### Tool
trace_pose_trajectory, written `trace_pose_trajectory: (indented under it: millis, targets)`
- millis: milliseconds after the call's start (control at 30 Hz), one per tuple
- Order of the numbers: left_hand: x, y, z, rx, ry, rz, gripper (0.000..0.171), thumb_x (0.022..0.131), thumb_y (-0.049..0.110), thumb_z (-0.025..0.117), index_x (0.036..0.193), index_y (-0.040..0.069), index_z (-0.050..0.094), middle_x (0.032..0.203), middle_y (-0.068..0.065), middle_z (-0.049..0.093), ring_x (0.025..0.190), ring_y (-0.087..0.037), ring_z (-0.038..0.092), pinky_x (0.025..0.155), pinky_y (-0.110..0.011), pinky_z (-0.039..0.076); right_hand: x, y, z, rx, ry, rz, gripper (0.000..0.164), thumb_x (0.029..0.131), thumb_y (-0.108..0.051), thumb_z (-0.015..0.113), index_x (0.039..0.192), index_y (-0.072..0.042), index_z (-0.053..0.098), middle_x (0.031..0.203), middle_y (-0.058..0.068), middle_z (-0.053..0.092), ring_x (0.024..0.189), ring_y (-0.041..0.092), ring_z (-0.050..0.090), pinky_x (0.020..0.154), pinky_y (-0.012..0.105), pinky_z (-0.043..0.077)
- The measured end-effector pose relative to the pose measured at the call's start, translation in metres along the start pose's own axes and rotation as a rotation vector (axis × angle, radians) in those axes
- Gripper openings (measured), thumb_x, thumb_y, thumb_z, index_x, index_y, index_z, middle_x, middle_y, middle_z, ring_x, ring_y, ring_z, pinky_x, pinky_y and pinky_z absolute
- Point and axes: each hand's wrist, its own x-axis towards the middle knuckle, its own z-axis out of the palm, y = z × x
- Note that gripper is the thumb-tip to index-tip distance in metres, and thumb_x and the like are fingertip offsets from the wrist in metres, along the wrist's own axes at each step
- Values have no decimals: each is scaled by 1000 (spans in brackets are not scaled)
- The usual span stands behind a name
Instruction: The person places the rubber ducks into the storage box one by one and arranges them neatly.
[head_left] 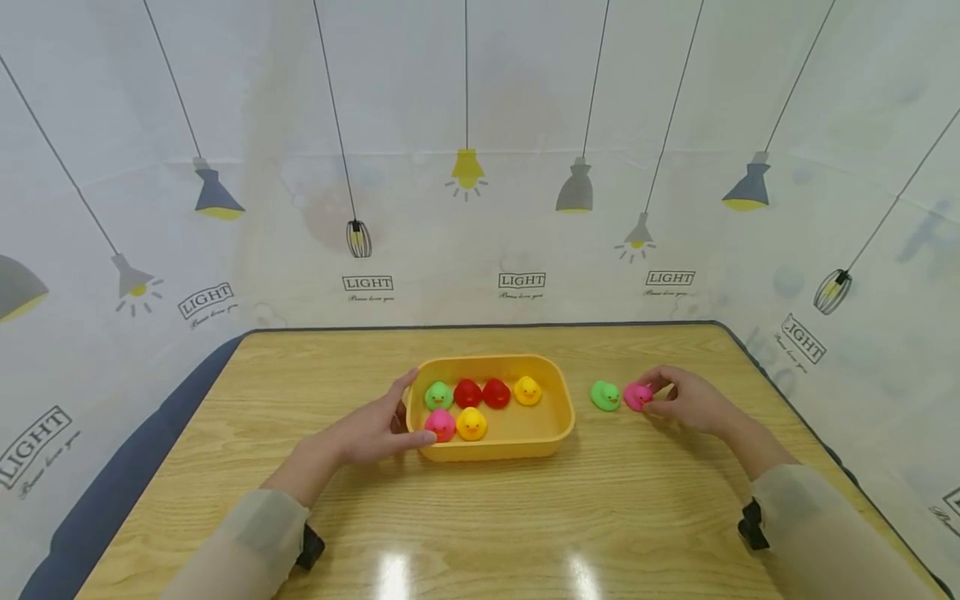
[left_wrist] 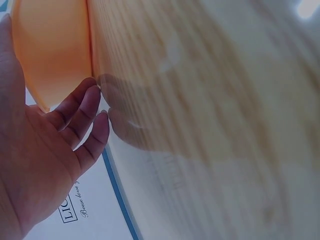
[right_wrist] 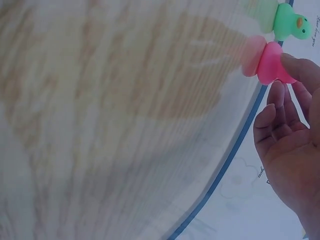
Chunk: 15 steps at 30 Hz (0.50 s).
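Observation:
My left hand (head_left: 372,427) holds the left end of a yellow-orange plastic tray (head_left: 491,452), its thumb over the near rim and its fingers along the left side. Inside the tray are a green rubber duck (head_left: 438,395), two red ducks (head_left: 467,393), a pink duck (head_left: 440,426) beneath the thumb tip, and two yellow ducks (head_left: 472,423). Right of the tray, my right hand (head_left: 693,403) pinches another pink duck (right_wrist: 270,63) between thumb and fingers, low at the tabletop. A second green duck (head_left: 605,396) sits just left of it on the table.
The wood-grain table (head_left: 487,517) has a dark edge band along its back. A pale curtain (head_left: 420,100) printed with lamps surrounds the back and sides. Black straps (head_left: 753,525) sit at both sleeve cuffs.

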Motion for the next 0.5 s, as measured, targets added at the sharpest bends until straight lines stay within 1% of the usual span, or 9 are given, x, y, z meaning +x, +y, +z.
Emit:
trace_pose_trajectory:
  millis: [100,233,367,500]
  targets:
    - [0,0,0,-3,-3,-4,121,93,71,76,178,27,2,119,-5,64,98,-18,62,84,-34,56,-1,1,-1,-12,5,-6,38,101,-13,78,135,0,67,122,21,69,83,21,59,67,30,51]
    - [-1,0,0,-10,-6,-4,121,94,71,76,178,26,2,119,-6,64,98,-18,62,83,-34,56,-2,2,-6,-41,31,5,41,100,-19,81,135,-2,68,122,18,70,86,19,59,69,30,52]
    - [-1,0,0,-10,-4,1,120,94,71,75,178,26,2,119,-6,64,97,-18,62,85,-35,55,-3,-1,-11,-76,69,30,44,101,-29,81,137,-7,68,125,16,70,89,19,58,72,31,50]
    - [0,0,0,-10,-3,1,120,93,72,75,178,27,2,119,-6,63,97,-18,62,85,-35,55,-5,-8,-16,-96,97,17,45,103,-33,79,139,-8,67,128,16,70,91,19,58,72,31,50]
